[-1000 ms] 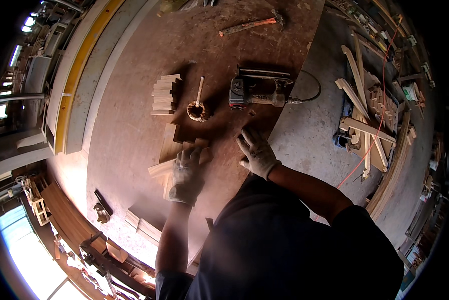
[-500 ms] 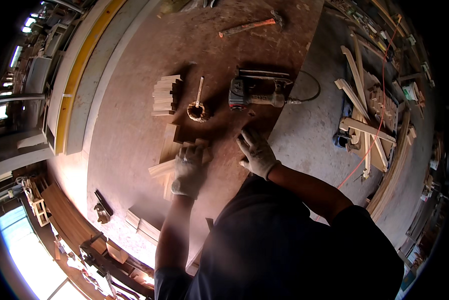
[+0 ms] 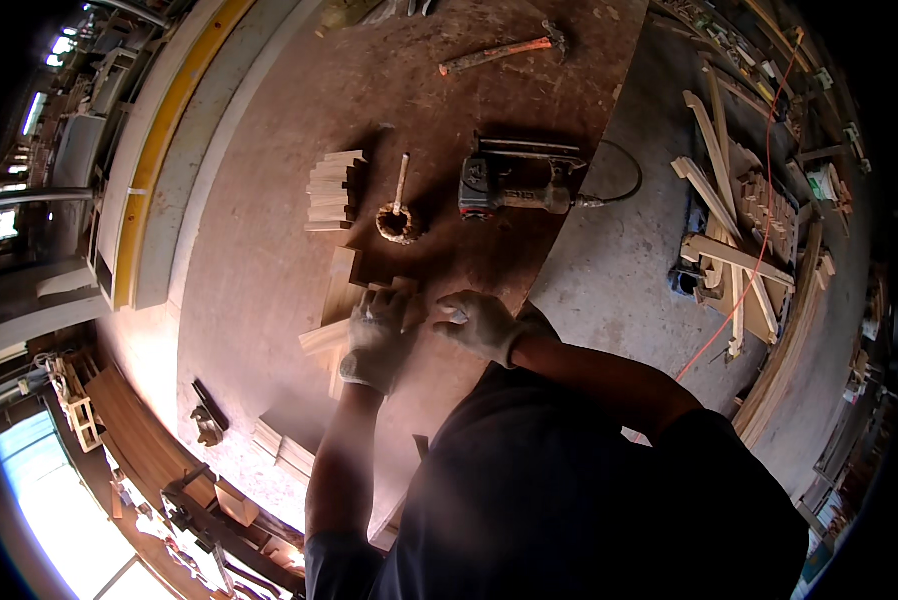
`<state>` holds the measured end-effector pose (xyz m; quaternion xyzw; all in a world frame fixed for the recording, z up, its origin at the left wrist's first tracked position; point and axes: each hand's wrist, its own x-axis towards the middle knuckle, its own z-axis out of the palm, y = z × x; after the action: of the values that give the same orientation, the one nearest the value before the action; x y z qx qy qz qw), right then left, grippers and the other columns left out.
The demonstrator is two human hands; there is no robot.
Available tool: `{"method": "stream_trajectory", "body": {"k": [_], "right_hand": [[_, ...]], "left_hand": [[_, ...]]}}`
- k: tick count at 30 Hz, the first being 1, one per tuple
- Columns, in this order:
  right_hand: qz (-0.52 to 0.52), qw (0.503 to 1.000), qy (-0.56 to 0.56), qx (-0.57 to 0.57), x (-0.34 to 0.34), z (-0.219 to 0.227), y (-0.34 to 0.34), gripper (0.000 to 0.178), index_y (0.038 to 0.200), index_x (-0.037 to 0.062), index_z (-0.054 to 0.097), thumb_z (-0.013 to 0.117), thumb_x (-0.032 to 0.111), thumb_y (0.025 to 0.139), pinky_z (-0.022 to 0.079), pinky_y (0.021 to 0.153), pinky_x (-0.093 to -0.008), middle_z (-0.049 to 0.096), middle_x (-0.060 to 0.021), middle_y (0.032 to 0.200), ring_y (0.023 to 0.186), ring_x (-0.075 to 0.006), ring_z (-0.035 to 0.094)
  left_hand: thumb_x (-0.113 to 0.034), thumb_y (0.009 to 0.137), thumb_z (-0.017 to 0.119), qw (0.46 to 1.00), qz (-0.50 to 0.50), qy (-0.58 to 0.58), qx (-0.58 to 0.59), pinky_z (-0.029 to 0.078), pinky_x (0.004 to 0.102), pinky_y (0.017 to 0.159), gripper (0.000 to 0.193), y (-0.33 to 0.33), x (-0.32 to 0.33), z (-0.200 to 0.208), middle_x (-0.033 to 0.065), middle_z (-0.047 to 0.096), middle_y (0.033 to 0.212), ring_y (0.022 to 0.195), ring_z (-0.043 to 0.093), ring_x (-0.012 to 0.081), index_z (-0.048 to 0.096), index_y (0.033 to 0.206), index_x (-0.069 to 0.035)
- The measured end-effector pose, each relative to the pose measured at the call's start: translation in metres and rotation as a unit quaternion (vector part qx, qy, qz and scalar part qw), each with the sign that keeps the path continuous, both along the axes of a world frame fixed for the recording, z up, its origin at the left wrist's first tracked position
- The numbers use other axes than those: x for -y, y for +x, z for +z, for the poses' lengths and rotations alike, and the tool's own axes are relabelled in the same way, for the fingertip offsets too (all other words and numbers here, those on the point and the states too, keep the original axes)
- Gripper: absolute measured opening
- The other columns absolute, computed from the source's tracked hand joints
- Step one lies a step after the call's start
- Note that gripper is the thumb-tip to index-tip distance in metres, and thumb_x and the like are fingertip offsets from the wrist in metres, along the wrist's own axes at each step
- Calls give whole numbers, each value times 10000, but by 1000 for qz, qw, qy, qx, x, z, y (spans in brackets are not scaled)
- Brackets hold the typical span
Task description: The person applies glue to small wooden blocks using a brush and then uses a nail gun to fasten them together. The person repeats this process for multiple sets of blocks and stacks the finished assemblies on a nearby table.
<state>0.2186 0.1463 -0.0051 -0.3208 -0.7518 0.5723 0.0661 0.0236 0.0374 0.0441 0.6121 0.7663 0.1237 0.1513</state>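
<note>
Taking the round brown pot (image 3: 399, 238) on the tabletop (image 3: 259, 220) as the landmark, the gloved left hand (image 3: 374, 340) lies on the person's side of it, fingers side by side over a group of pale wooden pieces (image 3: 344, 266); the undersides of the fingers are hidden, so whether they pinch a piece or just press on it cannot be told. The wooden pieces sit on the same near side of the pot and a little to its left, lying at differing angles, some partly under the palm. The gloved right hand (image 3: 481, 328), nearer than the pot and to its right, is apart from the left, its thumb and fingers curled toward each other; whether anything small is between them cannot be made out. The step in hand looks like steadying and arranging these pieces, and the next move seems to call for the left hand to keep them from sliding while the right works close to its fingertips. A stick (image 3: 401, 180) stands up out of the pot; a stack of short wooden strips (image 3: 331, 192) is just to the pot's left, and a nail gun (image 3: 514, 196) with a hose (image 3: 637, 170) lies to its right. Well beyond the pot, to the right, lies a hammer (image 3: 499, 54).
</note>
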Motion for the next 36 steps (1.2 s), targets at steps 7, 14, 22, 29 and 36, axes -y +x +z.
{"method": "stream_trajectory", "body": {"k": [7, 14, 22, 29, 36], "right_hand": [[-44, 998, -37, 14, 8, -1, -33, 366, 1062, 33, 797, 793, 372, 925, 596, 840, -418, 785, -193, 954, 913, -347, 774], [-87, 986, -99, 103, 0, 30, -44, 336, 1063, 74, 837, 850, 364, 893, 592, 757, -359, 799, -152, 885, 783, -212, 771], [-70, 988, -106, 91, -2, 29, -44, 295, 969, 53, 827, 799, 339, 904, 572, 762, -422, 760, -220, 868, 794, -340, 757], [-74, 987, -103, 95, -1, 25, -45, 308, 893, 43, 819, 823, 351, 889, 565, 741, -423, 751, -206, 808, 733, -332, 738], [-85, 981, -135, 112, 1, 23, -46, 270, 864, 44, 820, 837, 313, 873, 567, 719, -407, 751, -157, 743, 685, -271, 728]], "left_hand": [[-195, 812, 780, 1000, -7, 13, 21, 545, 528, 959, 416, -1, -2, 4, 183, 681, 1180, 1110, 626, 421, 690, 1194, -55], [-184, 833, 772, 1000, -8, 21, 9, 526, 525, 988, 461, 0, 5, -1, 189, 669, 1219, 1146, 613, 420, 657, 1263, -65], [-215, 857, 788, 999, -11, 42, -32, 538, 522, 961, 479, 4, 5, 11, 185, 672, 1243, 1150, 621, 406, 645, 1287, -61], [-252, 861, 754, 1000, -9, -11, -18, 527, 512, 955, 532, 0, 4, 4, 151, 664, 1235, 1211, 590, 373, 628, 1346, -71], [-214, 814, 773, 1000, -3, -3, -18, 567, 500, 910, 396, -1, -3, 6, 170, 668, 1169, 1106, 647, 392, 692, 1179, -83]]}}
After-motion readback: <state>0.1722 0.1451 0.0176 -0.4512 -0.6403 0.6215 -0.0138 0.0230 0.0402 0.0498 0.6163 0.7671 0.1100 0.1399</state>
